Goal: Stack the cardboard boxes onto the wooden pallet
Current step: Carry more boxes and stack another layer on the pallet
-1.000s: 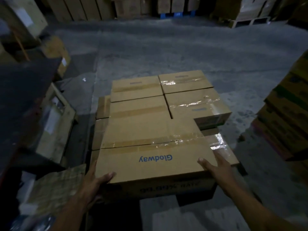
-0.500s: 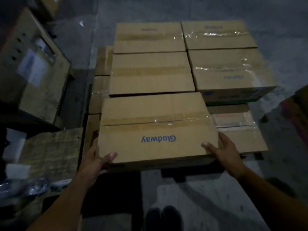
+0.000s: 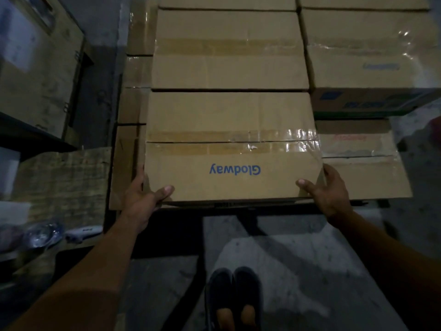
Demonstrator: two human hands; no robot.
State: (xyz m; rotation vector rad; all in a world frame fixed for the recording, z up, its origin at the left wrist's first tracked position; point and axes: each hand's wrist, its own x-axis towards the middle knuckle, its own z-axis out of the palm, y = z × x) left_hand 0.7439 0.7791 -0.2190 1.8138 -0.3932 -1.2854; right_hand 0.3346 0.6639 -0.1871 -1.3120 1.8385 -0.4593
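A taped cardboard box marked Glodway [image 3: 229,130] lies at the near edge of the stack, on top of a lower layer of boxes. My left hand [image 3: 143,197] grips its near left corner, thumb on top. My right hand [image 3: 327,189] grips its near right corner the same way. Behind it sits another box [image 3: 229,51], and a further box [image 3: 367,56] sits at the right. A lower box [image 3: 362,161] shows to the right of my right hand. The wooden pallet is mostly hidden in shadow beneath the stack.
A wooden crate [image 3: 35,75] stands at the left, with a rough wooden board [image 3: 62,180] and a clear plastic bottle [image 3: 43,232] in front of it. My dark shoes [image 3: 233,297] stand on the concrete floor [image 3: 298,271] just before the stack.
The box has come down onto the lower layer, snug against the box behind it. My view has moved closer and tilted down. Both hands keep their grip on the near corners.
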